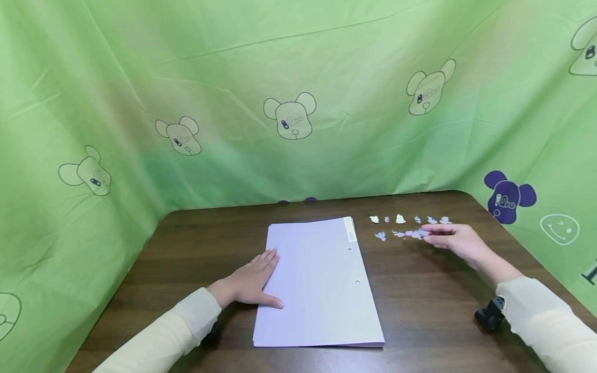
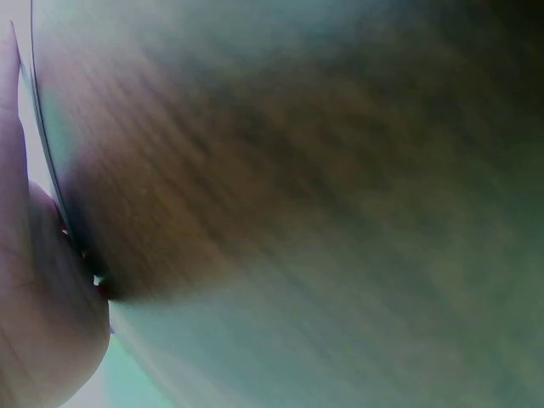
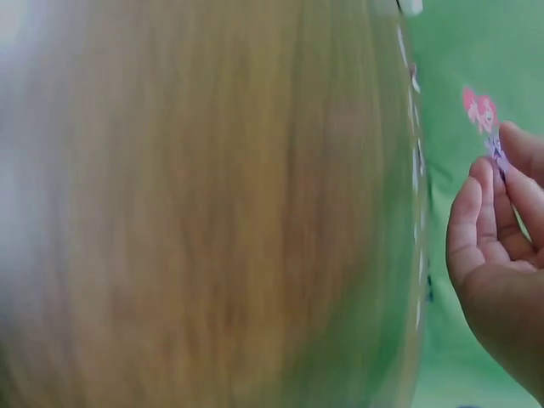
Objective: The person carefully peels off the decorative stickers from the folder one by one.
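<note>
My left hand (image 1: 252, 281) lies flat, palm down, on the left edge of a pale lavender folder (image 1: 317, 285). The folder is closed, with two punched holes and a white label near its right edge. Over the table's right side, my right hand (image 1: 456, 241) pinches a small pink-and-purple paper cut-out (image 3: 482, 112) between thumb and fingers. Just left of those fingers is a cluster of lavender cut-outs (image 1: 410, 234); the head view does not show clearly which piece is held. In the left wrist view, only part of the left hand (image 2: 47, 314) shows, at the edge.
Beyond the right hand, small cut-outs lie in a row, including a white one (image 1: 400, 219) and a blue one (image 1: 432, 220). Another blue cut-out (image 1: 380, 236) lies nearer the folder. A green cloth (image 1: 224, 171) with mouse-head drawings hangs behind the brown wooden table (image 1: 205, 248).
</note>
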The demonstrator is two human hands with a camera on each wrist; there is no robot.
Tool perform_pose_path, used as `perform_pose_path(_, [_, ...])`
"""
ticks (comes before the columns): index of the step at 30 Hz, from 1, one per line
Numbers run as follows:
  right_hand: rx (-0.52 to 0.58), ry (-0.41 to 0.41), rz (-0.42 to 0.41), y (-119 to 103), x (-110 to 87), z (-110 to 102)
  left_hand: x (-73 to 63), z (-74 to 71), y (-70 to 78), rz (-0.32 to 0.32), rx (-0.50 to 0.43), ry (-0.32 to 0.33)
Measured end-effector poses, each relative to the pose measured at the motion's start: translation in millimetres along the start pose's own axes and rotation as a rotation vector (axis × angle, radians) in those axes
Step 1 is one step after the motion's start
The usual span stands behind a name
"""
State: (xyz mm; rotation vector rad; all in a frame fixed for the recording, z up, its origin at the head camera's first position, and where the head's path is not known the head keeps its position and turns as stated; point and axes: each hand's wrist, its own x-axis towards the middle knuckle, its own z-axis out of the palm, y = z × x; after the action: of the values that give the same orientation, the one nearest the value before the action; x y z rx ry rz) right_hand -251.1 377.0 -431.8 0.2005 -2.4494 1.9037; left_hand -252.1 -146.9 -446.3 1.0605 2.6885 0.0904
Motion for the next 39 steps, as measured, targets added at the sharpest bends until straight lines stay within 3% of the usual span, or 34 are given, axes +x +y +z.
perform_pose_path(5, [0.23,-0.024,-0.011,6.6,0.3,-17.5,0.5,1.8,-1.4,0.003,0.014,0.003])
perform_pose_path(9, [0.282,-0.003,0.005,11.0,0.6,-28.3,1.7,4.2,-3.4,0.013,0.007,0.01])
perform_pose_path(16, [0.006,0.138,0.077,20.2,2.3,-43.2,2.0,5.8,-4.5,0.025,-0.007,0.019])
perform_pose_path(26, [-0.019,0.143,0.165,27.8,6.5,-59.6,0.0,-1.6,0.6,0.003,0.014,-0.009])
perform_pose_path(31, [-0.119,0.145,0.176,29.8,7.6,-63.4,0.1,-0.4,-0.1,0.006,0.012,-0.005])
perform_pose_path(34, [-0.25,0.148,0.172,29.3,8.5,-63.6,0.0,0.0,-0.5,0.007,0.013,-0.003])
perform_pose_path(39, [-0.589,0.167,0.113,28.7,10.0,-61.0,0.2,-0.4,-0.6,0.01,0.012,0.001])
